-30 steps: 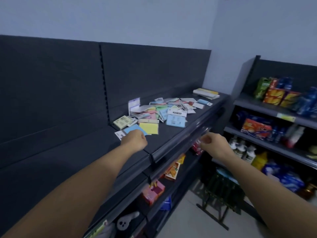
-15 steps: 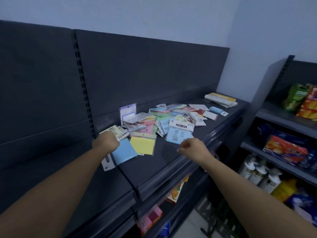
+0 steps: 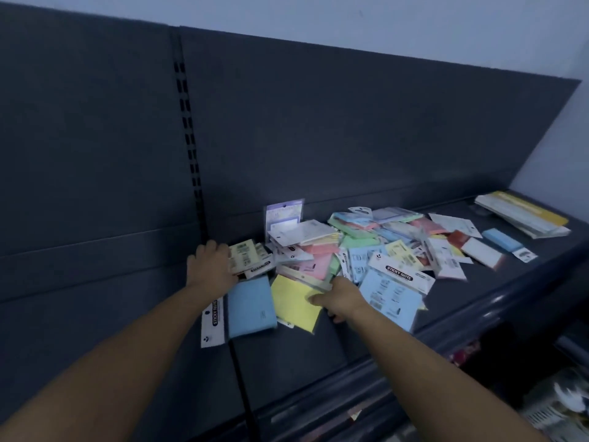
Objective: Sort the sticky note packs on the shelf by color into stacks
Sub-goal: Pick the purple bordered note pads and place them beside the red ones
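On the dark shelf (image 3: 287, 355), the left hand (image 3: 212, 266) curls over the edge of a pale yellow pack (image 3: 247, 257) — gripping or only touching, I cannot tell. A blue pack (image 3: 251, 306) lies just beside; the right hand (image 3: 342, 298) pinches a bright yellow pack (image 3: 294, 303) — the mixed pile (image 3: 376, 247) lies behind.

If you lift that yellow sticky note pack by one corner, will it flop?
Probably only a little: the yellow pack looks thin and flat, so it may bend. It should feel light, being just paper. It seems wrapped in clear plastic, so it might slide easily on the smooth shelf.
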`<state>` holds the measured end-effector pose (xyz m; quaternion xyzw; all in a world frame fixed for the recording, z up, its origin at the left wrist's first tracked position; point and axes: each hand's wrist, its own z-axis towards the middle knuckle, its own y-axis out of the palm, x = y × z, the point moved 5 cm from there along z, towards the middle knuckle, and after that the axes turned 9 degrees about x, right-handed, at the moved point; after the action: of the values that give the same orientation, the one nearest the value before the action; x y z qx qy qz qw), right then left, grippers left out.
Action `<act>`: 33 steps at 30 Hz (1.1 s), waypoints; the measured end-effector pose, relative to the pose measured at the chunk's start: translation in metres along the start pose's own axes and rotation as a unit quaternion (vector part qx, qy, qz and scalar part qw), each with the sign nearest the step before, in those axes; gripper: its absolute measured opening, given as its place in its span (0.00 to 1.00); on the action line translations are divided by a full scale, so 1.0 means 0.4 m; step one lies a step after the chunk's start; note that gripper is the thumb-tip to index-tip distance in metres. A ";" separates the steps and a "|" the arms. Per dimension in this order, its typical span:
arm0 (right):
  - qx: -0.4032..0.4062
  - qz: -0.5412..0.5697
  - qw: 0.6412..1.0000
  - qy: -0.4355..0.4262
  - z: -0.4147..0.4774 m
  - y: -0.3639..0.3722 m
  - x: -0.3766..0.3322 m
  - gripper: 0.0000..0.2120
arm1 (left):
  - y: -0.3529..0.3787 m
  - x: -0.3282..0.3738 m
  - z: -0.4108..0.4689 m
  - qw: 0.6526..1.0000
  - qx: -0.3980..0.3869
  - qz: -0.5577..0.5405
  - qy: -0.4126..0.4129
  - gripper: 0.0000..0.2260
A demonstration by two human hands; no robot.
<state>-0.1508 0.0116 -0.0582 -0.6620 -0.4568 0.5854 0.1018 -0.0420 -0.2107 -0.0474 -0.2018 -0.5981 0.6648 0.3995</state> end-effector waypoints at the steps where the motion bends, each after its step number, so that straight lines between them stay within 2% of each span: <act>1: -0.001 -0.010 1.000 0.001 0.013 0.000 0.001 0.13 | 0.005 -0.001 0.001 1.000 -0.001 0.006 -0.006 0.18; 4: -0.009 -0.019 1.000 0.007 0.037 0.000 0.012 0.15 | 0.016 0.001 0.005 0.999 0.001 0.030 -0.024 0.13; 9: -0.053 -0.005 0.999 -0.005 0.058 -0.031 0.013 0.13 | 0.019 0.043 0.020 0.999 0.014 0.021 -0.030 0.11; 12: -0.075 0.008 0.997 -0.011 0.074 -0.071 0.005 0.10 | 0.020 0.111 0.037 1.000 0.018 -0.018 -0.008 0.13; 15: -0.084 0.028 0.996 -0.017 0.085 -0.115 0.006 0.10 | 0.000 0.178 0.054 0.993 0.076 -0.093 -0.011 0.09; 17: -0.071 0.056 0.996 -0.022 0.095 -0.143 0.010 0.09 | -0.013 0.208 0.065 0.988 0.099 -0.116 -0.009 0.09; 22: -0.043 0.115 0.991 -0.054 0.113 -0.165 0.005 0.05 | -0.014 0.234 0.083 0.991 0.067 -0.111 0.011 0.15; 27: 0.029 0.112 0.983 -0.139 0.127 -0.166 -0.048 0.06 | -0.033 0.257 0.091 0.993 0.065 -0.081 0.061 0.12; 30: 0.085 0.097 0.972 -0.196 0.144 -0.180 -0.084 0.06 | -0.043 0.245 0.093 0.985 0.049 -0.165 0.009 0.08; 33: 0.117 0.089 0.963 -0.226 0.165 -0.187 -0.119 0.09 | -0.036 0.230 0.108 0.956 0.008 -0.282 -0.075 0.05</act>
<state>-0.2396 -0.0073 0.0049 -0.5336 -0.3355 0.7761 0.0206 -0.1254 -0.1675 -0.0055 0.0283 -0.6537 0.5429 0.5264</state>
